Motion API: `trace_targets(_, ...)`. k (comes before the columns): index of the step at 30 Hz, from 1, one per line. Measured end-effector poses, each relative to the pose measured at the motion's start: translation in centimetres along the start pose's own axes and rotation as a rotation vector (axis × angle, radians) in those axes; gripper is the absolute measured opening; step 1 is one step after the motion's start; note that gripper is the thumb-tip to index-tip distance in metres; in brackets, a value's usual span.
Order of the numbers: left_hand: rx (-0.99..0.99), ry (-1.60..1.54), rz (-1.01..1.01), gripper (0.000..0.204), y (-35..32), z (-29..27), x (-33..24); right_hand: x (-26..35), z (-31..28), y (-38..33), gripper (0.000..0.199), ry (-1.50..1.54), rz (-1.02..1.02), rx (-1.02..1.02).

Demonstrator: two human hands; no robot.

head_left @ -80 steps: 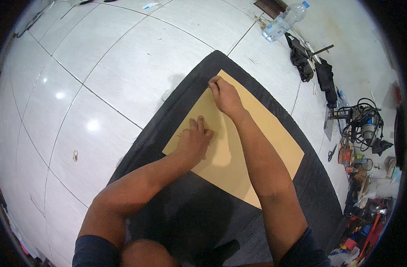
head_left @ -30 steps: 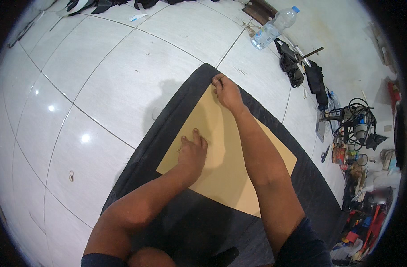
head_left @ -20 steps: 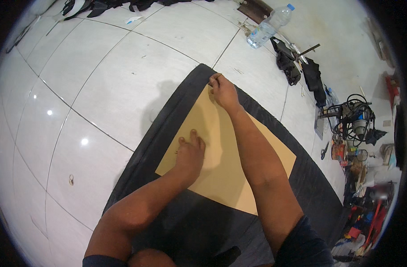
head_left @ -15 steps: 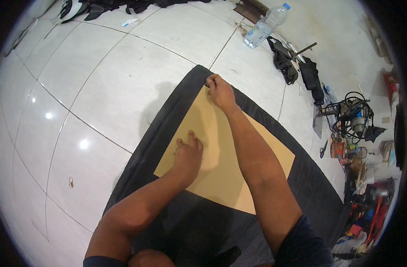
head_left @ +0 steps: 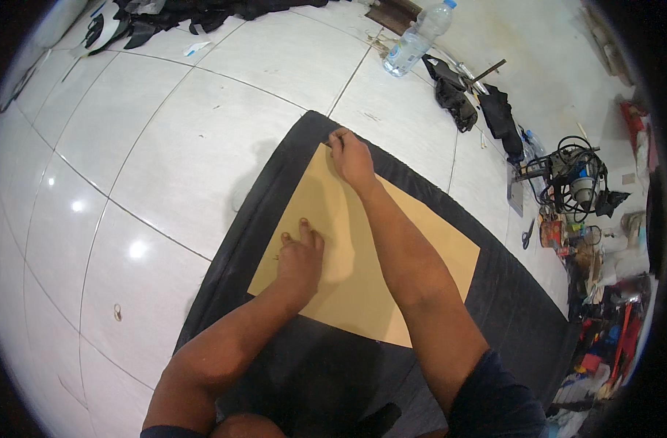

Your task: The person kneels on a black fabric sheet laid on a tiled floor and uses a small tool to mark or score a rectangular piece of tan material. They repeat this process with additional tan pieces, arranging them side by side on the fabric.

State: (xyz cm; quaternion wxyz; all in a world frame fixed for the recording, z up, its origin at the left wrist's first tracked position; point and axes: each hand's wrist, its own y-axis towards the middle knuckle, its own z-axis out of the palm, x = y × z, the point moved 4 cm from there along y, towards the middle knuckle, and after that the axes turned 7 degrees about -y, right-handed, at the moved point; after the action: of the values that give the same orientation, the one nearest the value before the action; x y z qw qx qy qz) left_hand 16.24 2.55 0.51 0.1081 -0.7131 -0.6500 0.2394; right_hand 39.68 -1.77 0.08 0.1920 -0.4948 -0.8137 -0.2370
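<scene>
A flat tan sheet of card or stiff paper (head_left: 414,248) lies at a slant on black fabric (head_left: 333,365), which looks like a thick layer or pad. My left hand (head_left: 301,263) rests on the left part of the sheet, fingers spread and touching it. At the sheet's far corner is my right hand (head_left: 350,157), its fingers pinched together over the edge where card meets fabric. Whatever sits between those fingertips is too small to make out. My right forearm crosses the sheet and hides part of its middle.
White tiled floor surrounds the fabric. A clear plastic bottle (head_left: 419,38) stands beyond it, near black cloth pieces (head_left: 454,102). To the right are a corded machine (head_left: 583,186), scissors (head_left: 527,233) and cluttered supplies (head_left: 603,350). More black scraps (head_left: 202,13) lie at the far left.
The whole view has shifted slightly. My right hand has moved a little along the sheet's far edge, away from its corner tip. My left hand stays in place on the sheet.
</scene>
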Motion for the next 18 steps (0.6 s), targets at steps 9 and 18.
trace_targets(9, 0.06, 0.009, -0.039, 0.125, -0.1, -0.4, -0.2, -1.6, -1.8, -2.5, 0.024, -0.039, 0.07, -0.066)
trace_targets(18, 0.076, -0.003, -0.044, 0.125, -0.7, -1.5, -0.2, -3.7, -3.6, -4.6, 0.024, -0.047, 0.163, -0.099)
